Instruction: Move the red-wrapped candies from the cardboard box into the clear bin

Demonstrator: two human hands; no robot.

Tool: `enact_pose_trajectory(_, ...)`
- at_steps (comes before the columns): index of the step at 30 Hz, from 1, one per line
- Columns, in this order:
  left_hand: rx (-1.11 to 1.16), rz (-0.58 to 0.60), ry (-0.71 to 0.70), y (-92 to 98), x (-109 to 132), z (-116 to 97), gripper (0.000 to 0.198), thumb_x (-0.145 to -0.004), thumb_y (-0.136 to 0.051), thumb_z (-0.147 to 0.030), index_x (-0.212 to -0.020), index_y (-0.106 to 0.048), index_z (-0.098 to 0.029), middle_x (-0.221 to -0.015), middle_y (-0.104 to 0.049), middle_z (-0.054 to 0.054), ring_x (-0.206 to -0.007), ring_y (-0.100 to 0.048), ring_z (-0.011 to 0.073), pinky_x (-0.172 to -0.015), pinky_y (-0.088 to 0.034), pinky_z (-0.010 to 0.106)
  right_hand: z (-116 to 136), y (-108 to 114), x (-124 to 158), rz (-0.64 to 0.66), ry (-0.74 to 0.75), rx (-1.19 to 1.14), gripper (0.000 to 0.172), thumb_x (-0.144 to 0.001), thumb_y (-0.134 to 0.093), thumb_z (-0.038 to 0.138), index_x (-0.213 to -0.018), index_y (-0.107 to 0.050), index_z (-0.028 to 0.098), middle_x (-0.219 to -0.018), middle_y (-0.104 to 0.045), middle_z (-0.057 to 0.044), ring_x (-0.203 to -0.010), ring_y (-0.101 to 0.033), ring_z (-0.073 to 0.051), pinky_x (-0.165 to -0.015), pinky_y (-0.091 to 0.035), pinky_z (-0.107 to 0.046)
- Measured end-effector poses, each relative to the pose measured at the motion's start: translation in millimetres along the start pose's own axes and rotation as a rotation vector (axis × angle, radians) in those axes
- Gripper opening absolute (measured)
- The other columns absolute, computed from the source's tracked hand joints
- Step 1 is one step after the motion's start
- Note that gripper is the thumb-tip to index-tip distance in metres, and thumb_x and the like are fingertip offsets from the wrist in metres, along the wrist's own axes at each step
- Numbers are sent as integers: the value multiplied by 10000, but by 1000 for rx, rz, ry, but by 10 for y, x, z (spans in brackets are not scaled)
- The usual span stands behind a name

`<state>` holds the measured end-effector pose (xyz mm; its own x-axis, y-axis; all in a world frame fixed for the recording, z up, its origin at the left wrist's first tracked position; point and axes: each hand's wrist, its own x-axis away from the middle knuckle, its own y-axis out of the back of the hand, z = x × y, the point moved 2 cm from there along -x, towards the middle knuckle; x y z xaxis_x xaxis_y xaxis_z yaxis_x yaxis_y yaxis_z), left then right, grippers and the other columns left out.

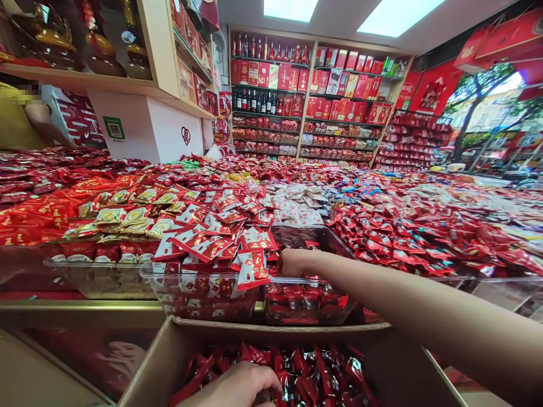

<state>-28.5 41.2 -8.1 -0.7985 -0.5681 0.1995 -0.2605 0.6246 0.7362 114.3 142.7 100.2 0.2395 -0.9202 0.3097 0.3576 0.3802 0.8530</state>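
A tall wooden shelf unit (308, 96) stands against the far wall, lined with bottles, red gift boxes and rows of small packs. In front of it spreads the tabletop (97, 305), its near edge a pale gold strip, heaped with wrapped sweets in red, gold, white and blue. Nearest the wearer, just below that edge, is an open cardboard carton (148, 364), part filled with shiny dark-red sweet packets (322, 373). Many in its middle and right part point away from the wearer, long axes running toward the tabletop; several at the left lie slantwise. Beyond the carton's far rim sits a clear plastic bin (333, 240), with similar dark-red packets showing low behind its front wall. The right hand (293, 263) reaches into this bin from the right, its grip curled, fingertips hidden, so I cannot tell whether it has hold of anything. The left hand (241, 384) is over the carton's packets, its grip loosely bent; whether a packet is caught underneath, I cannot tell. Left of the right hand, a single white-and-red packet (253, 268) overhangs the front rim of the neighbouring bin, long axis pointing roughly toward the wearer.
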Motion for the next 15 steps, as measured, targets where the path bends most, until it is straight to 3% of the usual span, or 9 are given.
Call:
enact_pose_trajectory(4, 11, -5, 29, 15, 42, -26, 248, -695, -437, -252, -917, -547, -270, -755, -611, -23, -640, -532, 131, -548, -361, 186, 76, -5, -17, -17, 34, 194, 14, -525, -549, 131, -536, -557, 133, -662, -582, -93, -689, -514, -227, -610, -371, -323)
enact_pose_trajectory(8, -5, 4, 64, -2, 54, -25, 263, -684, -438, -241, -920, -546, -287, -752, -608, -31, -644, -534, 135, -545, -358, 191, 69, 104, 23, -65, 83, 272, 90, -550, -556, 179, -626, -573, 132, -697, -579, -89, -684, -511, -204, -588, -362, -282)
enact_pose_trajectory(12, -35, 3, 91, -19, 87, -7, 266, -690, -430, -253, -927, -545, -292, -774, -604, -23, -673, -531, 147, -561, -354, 206, 41, 360, 472, -226, 239, 107, 208, -640, -509, 341, -708, -556, 150, -654, -550, -33, -589, -467, -116, -509, -340, -216)
enact_pose_trajectory(13, -43, 4, 89, -27, 95, 0, 263, -691, -430, -256, -924, -549, -287, -773, -605, -20, -677, -529, 150, -563, -353, 209, 26, 369, 632, -205, 299, 0, 235, -659, -489, 372, -725, -550, 155, -639, -541, -19, -562, -450, -98, -487, -333, -200)
enact_pose_trajectory(15, -59, 1, 83, -44, 105, 16, 255, -685, -440, -266, -911, -558, -273, -776, -606, -11, -691, -525, 158, -564, -351, 213, -42, 208, 920, 27, 379, -217, 267, -667, -480, 410, -746, -545, 164, -633, -533, -1, -536, -433, -79, -462, -331, -181)
